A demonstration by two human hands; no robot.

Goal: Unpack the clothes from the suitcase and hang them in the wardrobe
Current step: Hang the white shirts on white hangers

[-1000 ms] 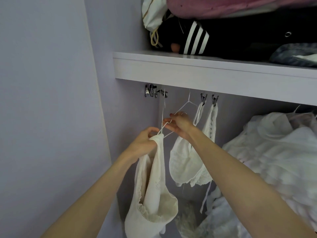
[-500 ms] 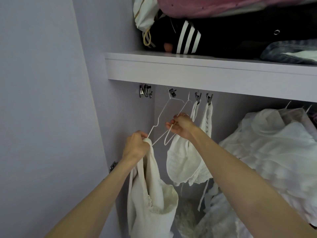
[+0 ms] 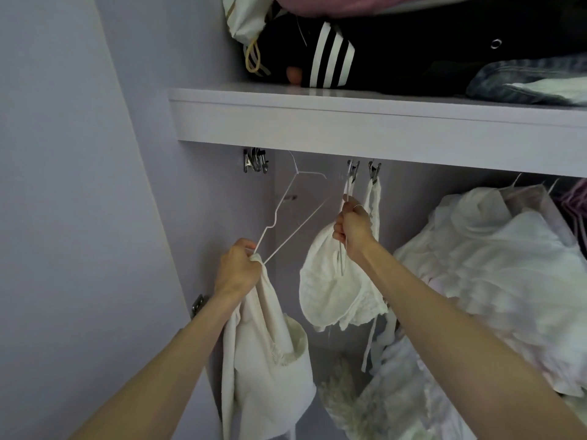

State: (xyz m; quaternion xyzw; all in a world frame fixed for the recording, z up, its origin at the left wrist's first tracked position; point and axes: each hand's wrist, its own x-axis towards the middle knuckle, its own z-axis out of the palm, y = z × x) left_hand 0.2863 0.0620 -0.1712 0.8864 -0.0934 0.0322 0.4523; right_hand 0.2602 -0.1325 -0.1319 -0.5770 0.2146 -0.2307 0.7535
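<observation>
A thin white wire hanger (image 3: pixel 287 206) slants under the wardrobe shelf (image 3: pixel 365 128), its hook up near the shelf's underside. My left hand (image 3: pixel 236 268) grips the hanger's lower left end together with the top of a cream garment (image 3: pixel 263 363) that hangs down from it. My right hand (image 3: pixel 351 227) is closed on thin strands at the hanger's right end; whether these are wire or a strap I cannot tell. Behind that hand a white top (image 3: pixel 336 290) hangs from two metal clips (image 3: pixel 363 174).
The wardrobe's left wall (image 3: pixel 63 217) is close beside my left arm. More metal clips (image 3: pixel 255 160) bunch at the rail's left end. White clothes (image 3: pixel 495 274) fill the right side of the hanging space. Folded dark, pink and denim clothes (image 3: pixel 413 36) are stacked on the shelf.
My hands have moved apart: the left one down and to the left with the cream garment, the right one up and to the right. The hanger now stands clear of the other one.
</observation>
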